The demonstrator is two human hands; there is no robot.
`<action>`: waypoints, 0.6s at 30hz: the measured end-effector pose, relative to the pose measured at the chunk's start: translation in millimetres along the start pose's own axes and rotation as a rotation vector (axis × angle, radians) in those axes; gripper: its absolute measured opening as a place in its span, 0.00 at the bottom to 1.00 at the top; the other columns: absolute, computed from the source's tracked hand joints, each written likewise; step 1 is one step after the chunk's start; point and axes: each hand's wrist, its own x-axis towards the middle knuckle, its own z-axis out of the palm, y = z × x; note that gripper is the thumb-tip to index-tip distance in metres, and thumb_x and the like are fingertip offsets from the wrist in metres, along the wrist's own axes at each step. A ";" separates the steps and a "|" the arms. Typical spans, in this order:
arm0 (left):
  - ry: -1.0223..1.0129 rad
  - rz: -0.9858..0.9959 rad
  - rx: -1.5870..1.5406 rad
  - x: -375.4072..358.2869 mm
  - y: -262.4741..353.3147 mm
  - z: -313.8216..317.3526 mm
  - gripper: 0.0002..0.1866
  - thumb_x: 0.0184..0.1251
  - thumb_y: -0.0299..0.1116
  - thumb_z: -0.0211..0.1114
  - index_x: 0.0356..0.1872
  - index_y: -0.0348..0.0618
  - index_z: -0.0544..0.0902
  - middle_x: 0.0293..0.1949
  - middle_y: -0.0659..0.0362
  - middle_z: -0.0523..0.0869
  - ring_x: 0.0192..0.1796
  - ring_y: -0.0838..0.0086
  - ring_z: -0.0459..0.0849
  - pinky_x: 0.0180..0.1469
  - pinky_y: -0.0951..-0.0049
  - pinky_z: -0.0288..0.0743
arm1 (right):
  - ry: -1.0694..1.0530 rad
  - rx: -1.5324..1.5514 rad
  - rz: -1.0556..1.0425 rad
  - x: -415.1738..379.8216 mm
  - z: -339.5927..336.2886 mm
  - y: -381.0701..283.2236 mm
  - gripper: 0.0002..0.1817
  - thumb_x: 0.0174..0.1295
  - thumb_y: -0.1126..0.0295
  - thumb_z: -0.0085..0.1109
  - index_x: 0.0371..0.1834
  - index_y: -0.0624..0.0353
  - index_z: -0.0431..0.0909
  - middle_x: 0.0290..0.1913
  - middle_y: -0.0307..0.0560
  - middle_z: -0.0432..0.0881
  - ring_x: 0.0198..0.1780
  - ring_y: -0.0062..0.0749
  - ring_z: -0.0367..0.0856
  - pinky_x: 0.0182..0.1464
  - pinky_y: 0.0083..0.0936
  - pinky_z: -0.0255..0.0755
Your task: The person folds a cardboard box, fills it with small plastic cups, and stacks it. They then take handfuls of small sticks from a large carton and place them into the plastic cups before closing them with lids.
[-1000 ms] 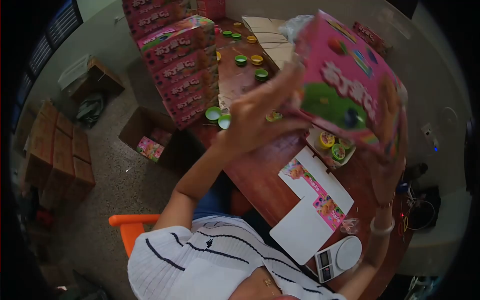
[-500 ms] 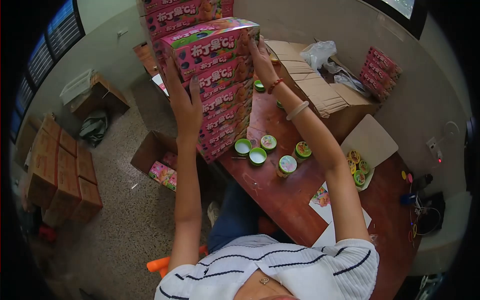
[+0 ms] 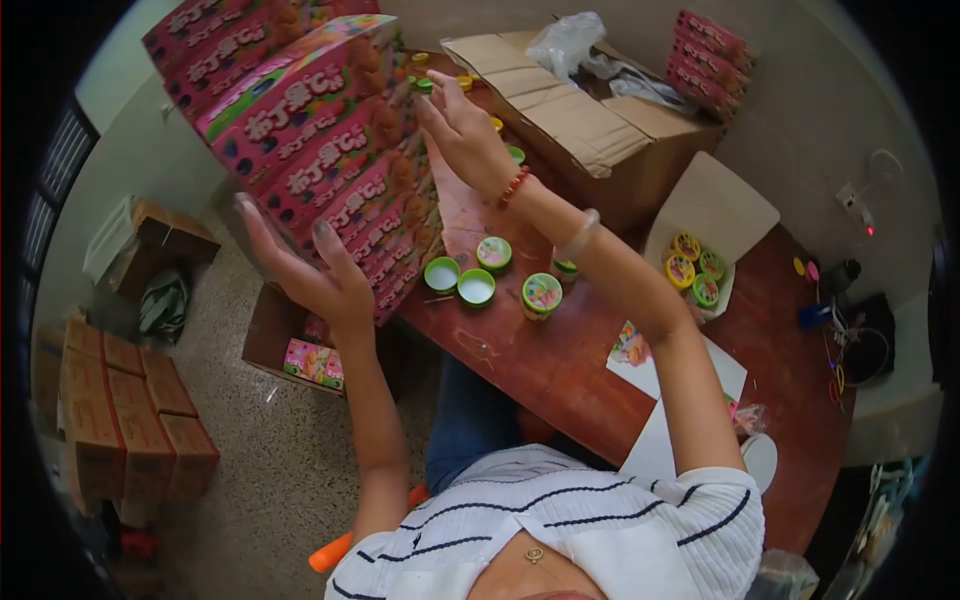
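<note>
A tall stack of pink printed boxes (image 3: 320,150) stands at the table's left edge. My left hand (image 3: 315,275) is beside the stack's lower left, fingers spread, holding nothing. To the right of the stack is my right hand (image 3: 465,135), its fingers stretched out and apart from the boxes. Below it on the red-brown table (image 3: 520,360) are two open green-rimmed tubs (image 3: 475,287), a lidded tub (image 3: 493,253) and another lidded tub (image 3: 541,294) nearer the front.
A large open carton (image 3: 590,120) with plastic bags is at the back. An open white box (image 3: 700,275) holds several round tubs. Printed cards (image 3: 630,345) lie under my right forearm. Brown cartons (image 3: 140,420) and an open box with pink packs (image 3: 312,362) stand on the floor.
Both hands have let go of the top box and moved apart from the stack. The view has shifted, so the stack appears further left and tilted.
</note>
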 end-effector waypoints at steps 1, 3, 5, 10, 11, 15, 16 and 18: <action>-0.073 -0.005 -0.258 -21.7 9.6 1.6 0.31 0.80 0.33 0.55 0.76 0.28 0.58 0.72 0.39 0.70 0.74 0.53 0.70 0.77 0.54 0.60 | -0.163 -0.037 0.057 -22.1 -32.4 -13.9 0.29 0.77 0.55 0.52 0.69 0.71 0.66 0.60 0.66 0.81 0.62 0.61 0.78 0.65 0.41 0.71; -0.306 -0.104 -0.680 -82.5 30.5 4.9 0.26 0.76 0.28 0.58 0.71 0.30 0.66 0.67 0.41 0.76 0.71 0.54 0.75 0.74 0.55 0.65 | -0.225 -0.196 -0.086 -74.8 -80.9 -5.5 0.25 0.75 0.57 0.56 0.66 0.65 0.73 0.56 0.60 0.84 0.58 0.55 0.82 0.62 0.40 0.74; -0.629 -0.025 -0.854 -145.2 57.9 11.9 0.24 0.71 0.24 0.62 0.67 0.34 0.74 0.63 0.44 0.80 0.67 0.53 0.78 0.70 0.56 0.71 | -0.401 -0.368 -0.013 -127.9 -141.9 -8.6 0.22 0.74 0.58 0.58 0.62 0.64 0.77 0.59 0.59 0.82 0.64 0.53 0.79 0.67 0.41 0.72; -1.375 0.285 -1.044 -237.2 119.9 7.1 0.29 0.65 0.26 0.69 0.69 0.40 0.75 0.65 0.52 0.79 0.68 0.55 0.76 0.70 0.58 0.71 | -0.680 -0.617 0.479 -219.6 -284.3 -58.8 0.22 0.74 0.57 0.58 0.63 0.62 0.78 0.55 0.61 0.84 0.56 0.54 0.82 0.59 0.42 0.76; -1.450 0.324 -0.995 -243.9 122.6 4.2 0.29 0.66 0.28 0.69 0.69 0.41 0.74 0.66 0.51 0.78 0.69 0.55 0.75 0.71 0.57 0.70 | -0.659 -0.653 0.603 -232.0 -307.1 -68.2 0.22 0.74 0.57 0.58 0.62 0.62 0.78 0.52 0.61 0.85 0.54 0.54 0.83 0.57 0.42 0.77; -1.636 0.295 -0.966 -252.2 119.0 9.9 0.30 0.69 0.30 0.67 0.72 0.41 0.72 0.69 0.50 0.75 0.71 0.53 0.73 0.73 0.56 0.67 | -0.599 -0.775 1.139 -281.1 -368.3 -95.6 0.25 0.70 0.58 0.63 0.61 0.68 0.77 0.47 0.64 0.86 0.49 0.57 0.86 0.55 0.44 0.78; -1.677 0.249 -0.940 -251.7 120.5 12.2 0.30 0.69 0.29 0.67 0.72 0.39 0.72 0.70 0.49 0.74 0.71 0.52 0.73 0.74 0.57 0.66 | -0.588 -0.826 1.152 -307.9 -379.3 -90.3 0.28 0.68 0.57 0.65 0.60 0.73 0.76 0.47 0.66 0.86 0.49 0.58 0.86 0.55 0.45 0.78; -1.692 0.151 -0.934 -251.5 125.9 13.8 0.31 0.71 0.28 0.66 0.73 0.37 0.69 0.69 0.47 0.74 0.70 0.52 0.73 0.73 0.58 0.68 | -0.619 -0.834 1.478 -317.1 -377.7 -84.7 0.31 0.67 0.56 0.66 0.60 0.76 0.75 0.49 0.71 0.84 0.50 0.58 0.87 0.58 0.42 0.78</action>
